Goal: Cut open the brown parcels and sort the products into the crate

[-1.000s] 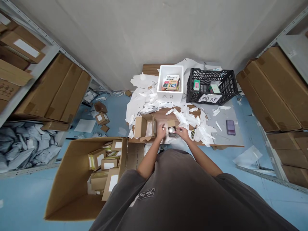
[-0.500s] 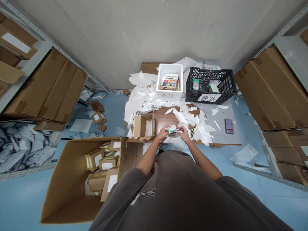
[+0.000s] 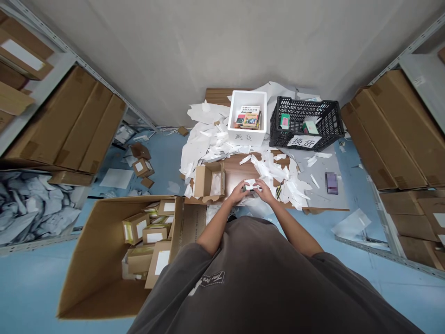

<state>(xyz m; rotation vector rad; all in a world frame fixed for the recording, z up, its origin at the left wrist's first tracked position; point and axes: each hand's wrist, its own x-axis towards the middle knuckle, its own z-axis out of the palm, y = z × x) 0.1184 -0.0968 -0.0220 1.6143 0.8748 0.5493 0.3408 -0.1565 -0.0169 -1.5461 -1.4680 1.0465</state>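
My left hand (image 3: 238,192) and my right hand (image 3: 264,191) are closed around a small box (image 3: 250,183) over the front edge of the table. Its upper part looks white, with a darker greenish side below; fingers cover both ends. Left of my hands stands an open cardboard box (image 3: 200,182) with pale wrapping inside. Scraps of torn white paper (image 3: 266,169) lie just beyond my right hand.
At the table's back are a white foam box (image 3: 247,139) holding books and a black plastic crate (image 3: 295,132) with small green-and-white boxes. A large carton (image 3: 90,264) of parcels stands at lower left. Shelves with cardboard boxes (image 3: 69,120) flank both sides.
The small box was open earlier, with a round pale thing visible inside. Its upper part now shows white, and my hands have closed in on it from both sides.
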